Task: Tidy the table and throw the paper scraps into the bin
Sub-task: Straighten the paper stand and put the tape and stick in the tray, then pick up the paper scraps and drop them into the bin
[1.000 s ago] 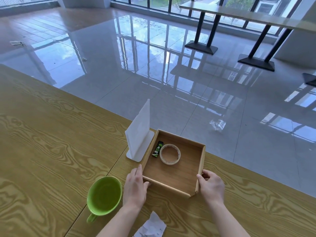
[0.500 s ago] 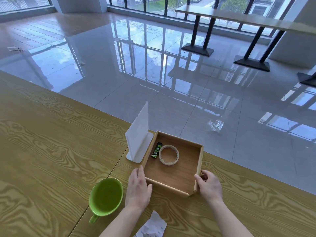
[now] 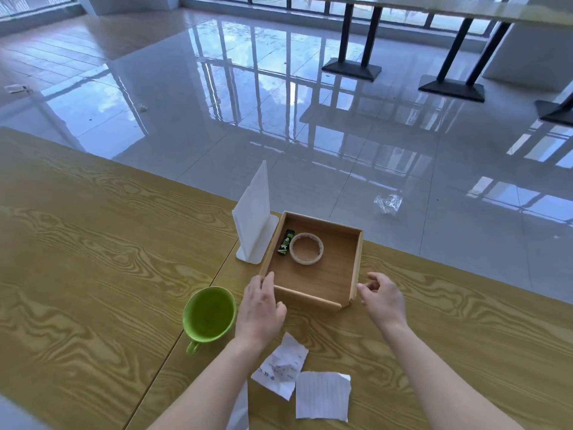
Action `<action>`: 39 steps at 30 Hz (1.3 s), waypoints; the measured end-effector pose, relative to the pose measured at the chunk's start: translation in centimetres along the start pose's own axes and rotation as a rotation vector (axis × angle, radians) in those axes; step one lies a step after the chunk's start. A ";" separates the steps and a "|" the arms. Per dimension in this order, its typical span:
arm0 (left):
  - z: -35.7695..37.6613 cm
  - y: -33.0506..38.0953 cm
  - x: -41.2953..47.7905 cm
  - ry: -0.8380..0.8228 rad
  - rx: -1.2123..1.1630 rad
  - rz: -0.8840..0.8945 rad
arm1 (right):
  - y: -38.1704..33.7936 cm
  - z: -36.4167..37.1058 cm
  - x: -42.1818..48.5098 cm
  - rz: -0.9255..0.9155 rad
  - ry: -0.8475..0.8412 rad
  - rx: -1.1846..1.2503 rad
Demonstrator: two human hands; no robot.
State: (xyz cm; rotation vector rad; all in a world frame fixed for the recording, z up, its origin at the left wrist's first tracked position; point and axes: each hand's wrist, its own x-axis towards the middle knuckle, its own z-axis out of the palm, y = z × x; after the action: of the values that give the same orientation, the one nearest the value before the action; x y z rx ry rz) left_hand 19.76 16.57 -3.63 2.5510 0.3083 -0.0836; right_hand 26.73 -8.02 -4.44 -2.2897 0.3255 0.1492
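Note:
A square wooden tray [image 3: 357, 262] sits on the wooden table [image 3: 93, 259] near its far edge, holding a tape roll [image 3: 306, 248] and a small green-and-black lighter [image 3: 286, 242]. My left hand [image 3: 260, 308] grips the tray's near-left corner, fingers along the side wall and thumb on the front wall. My right hand [image 3: 383, 297] hovers at the near-right corner with loosely curled fingers, only the thumb tip by the wood. Close to me lie a crumpled paper scrap [image 3: 283, 367] and a flat lined paper scrap [image 3: 322, 395]. No bin is in view.
A green cup [image 3: 209, 313] stands just left of my left hand. A white napkin holder [image 3: 252, 218] stands upright against the tray's left side. Another white piece [image 3: 240, 408] shows under my left forearm. A clear plastic wrapper [image 3: 387, 203] lies on the shiny floor beyond the table.
My right hand has loosened and drawn slightly back from the tray's corner. The view has tilted down, bringing both paper scraps into sight. The tray stays beside the napkin holder.

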 end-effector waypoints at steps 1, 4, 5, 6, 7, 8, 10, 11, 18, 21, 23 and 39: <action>-0.1 0.0 -0.5 0.001 0.002 0.015 | -0.1 -0.2 -0.5 -0.011 0.001 0.007; -0.2 -0.2 -2.4 0.007 -0.013 0.058 | -0.2 -0.5 -2.7 -0.043 -0.020 0.015; -0.3 -0.2 -3.2 0.009 -0.016 0.073 | -0.1 -0.5 -3.5 -0.065 -0.028 0.010; -0.4 -0.3 -3.9 0.011 -0.018 0.088 | -0.1 -0.5 -4.4 -0.089 -0.038 0.006; -0.5 -0.5 -4.7 0.010 -0.019 0.099 | 0.0 -0.5 -5.4 -0.112 -0.054 0.002; -0.6 -0.7 -5.6 0.007 -0.020 0.108 | 0.1 -0.3 -6.4 -0.132 -0.072 -0.005; -0.7 -1.5 -7.3 -0.004 -0.010 0.126 | 0.5 0.0 -8.4 -0.164 -0.118 -0.022; -0.8 -2.0 -8.3 -0.008 -0.004 0.131 | 0.9 0.1 -9.4 -0.175 -0.140 -0.029; -1.0 -5.6 -13.9 -0.025 0.046 0.075 | 2.7 0.6 -14.8 -0.235 -0.217 -0.081; -1.0 -6.6 -15.5 -0.033 0.061 0.042 | 2.9 0.7 -15.8 -0.253 -0.224 -0.097; -0.9 -7.1 -16.4 -0.027 0.074 0.014 | 3.2 0.9 -16.4 -0.275 -0.238 -0.124; 0.0 -9.2 -16.6 -0.104 0.245 -0.161 | 4.0 2.5 -17.2 -0.305 -0.282 -0.627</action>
State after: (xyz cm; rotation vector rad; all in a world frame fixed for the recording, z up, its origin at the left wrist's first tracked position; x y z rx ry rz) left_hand 1.43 20.78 -6.43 2.7463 0.4890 -0.3329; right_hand 9.12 -5.51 -5.35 -2.8483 -0.2586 0.4652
